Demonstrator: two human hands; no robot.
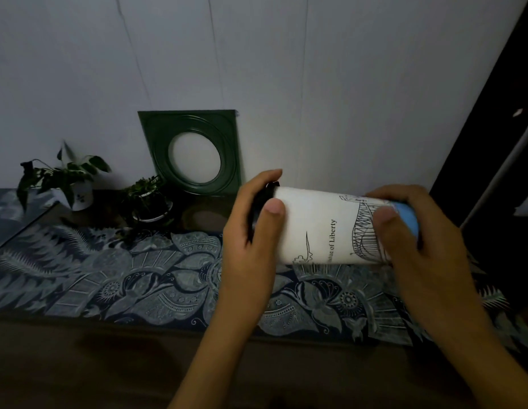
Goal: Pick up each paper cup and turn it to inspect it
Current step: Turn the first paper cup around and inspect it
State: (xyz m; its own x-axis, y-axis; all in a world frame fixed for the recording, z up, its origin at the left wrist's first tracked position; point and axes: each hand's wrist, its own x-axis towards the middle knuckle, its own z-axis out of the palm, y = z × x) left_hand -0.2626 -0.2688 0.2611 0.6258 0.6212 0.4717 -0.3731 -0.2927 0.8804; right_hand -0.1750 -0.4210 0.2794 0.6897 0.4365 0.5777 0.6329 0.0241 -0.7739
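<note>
Two hands hold one paper cup (324, 228) on its side in the air, above the front of the surface (109, 338). The left hand (251, 231) grasps the end with the dark lid, thumb laid across the white wall and fingers curled over the top. The right hand (410, 231) grasps the other end, where a blue band shows, thumb on the near side and fingers wrapped over the far side. Both are closed round the cup, not clenched on nothing, and neither is released.

As a judgement, the inspection of this cup is under way: it is lifted and tipped flat, with the printed side, a line drawing of a bridge and the words "of Liberty", facing the camera. The far side and both ends are hidden here, so more turning seems left for it. No other paper cup can be made out, so how many are done or waiting cannot be told.

Under the cup lies a patterned dark-blue cloth (138, 270). Farther back stand two small potted plants (65, 178), one in a white pot and one on a saucer. Behind them a green square frame (192, 152) with a round opening leans on the pale wall (316, 84).
</note>
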